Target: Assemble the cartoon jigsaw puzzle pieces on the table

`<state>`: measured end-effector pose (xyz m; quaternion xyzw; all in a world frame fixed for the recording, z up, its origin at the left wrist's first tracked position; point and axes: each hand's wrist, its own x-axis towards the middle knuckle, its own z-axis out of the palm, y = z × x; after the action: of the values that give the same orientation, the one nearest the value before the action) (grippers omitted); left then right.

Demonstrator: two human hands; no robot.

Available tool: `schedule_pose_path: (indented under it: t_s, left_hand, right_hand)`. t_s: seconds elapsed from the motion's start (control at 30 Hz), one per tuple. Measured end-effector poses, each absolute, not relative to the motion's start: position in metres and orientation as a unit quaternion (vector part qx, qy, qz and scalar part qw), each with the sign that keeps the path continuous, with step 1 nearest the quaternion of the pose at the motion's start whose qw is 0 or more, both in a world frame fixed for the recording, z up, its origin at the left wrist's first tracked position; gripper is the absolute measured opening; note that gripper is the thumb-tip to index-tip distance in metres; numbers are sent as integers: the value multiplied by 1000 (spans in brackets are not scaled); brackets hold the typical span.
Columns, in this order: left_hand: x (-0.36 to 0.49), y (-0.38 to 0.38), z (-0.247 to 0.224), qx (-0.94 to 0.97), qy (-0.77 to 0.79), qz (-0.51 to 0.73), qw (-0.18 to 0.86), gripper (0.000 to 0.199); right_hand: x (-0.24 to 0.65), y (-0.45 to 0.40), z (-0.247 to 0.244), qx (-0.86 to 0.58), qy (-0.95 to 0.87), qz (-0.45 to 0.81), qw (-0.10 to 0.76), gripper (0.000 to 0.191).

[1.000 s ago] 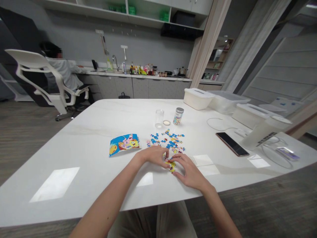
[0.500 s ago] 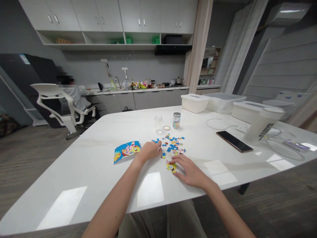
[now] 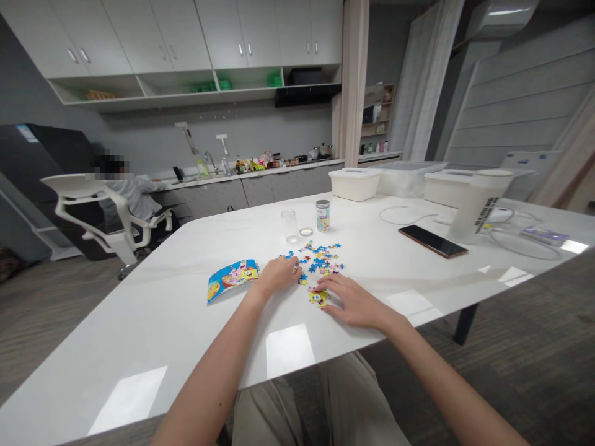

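My left hand [image 3: 280,274] is at the left edge of the loose blue and yellow puzzle pieces [image 3: 320,259], its fingers curled together around a small piece that is mostly hidden. My right hand [image 3: 346,300] rests on the table with thumb and fingers apart, beside a joined yellow cartoon section [image 3: 318,298], its fingertips at the section's right edge. To the left of my left hand lies a curved picture sheet [image 3: 232,279] with the same cartoon figures. Behind the pieces stand an open clear jar [image 3: 289,227], a ring-shaped lid [image 3: 305,232] and a labelled jar [image 3: 323,217] with a silver lid.
On the white table [image 3: 153,328], a phone [image 3: 432,241], a frosted bottle [image 3: 478,207] and cables are at the right. Lidded boxes [image 3: 354,185] line the back. A person [image 3: 132,193] sits on a white chair at the far left.
The camera view has tilted and shifted, so the scene sits differently. Both hands remain in nearly the same places beside the pieces.
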<state>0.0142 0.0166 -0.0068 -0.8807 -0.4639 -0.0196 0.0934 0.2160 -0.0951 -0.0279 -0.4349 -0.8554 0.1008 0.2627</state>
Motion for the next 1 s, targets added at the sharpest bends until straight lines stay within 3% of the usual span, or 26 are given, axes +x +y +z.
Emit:
schedule_pose_path:
  t_s: [1.0]
  left_hand:
    - [13, 17, -11, -886, -455, -27, 85, 28]
  right_hand:
    - [215, -94, -27, -435, -858, 88, 259, 28]
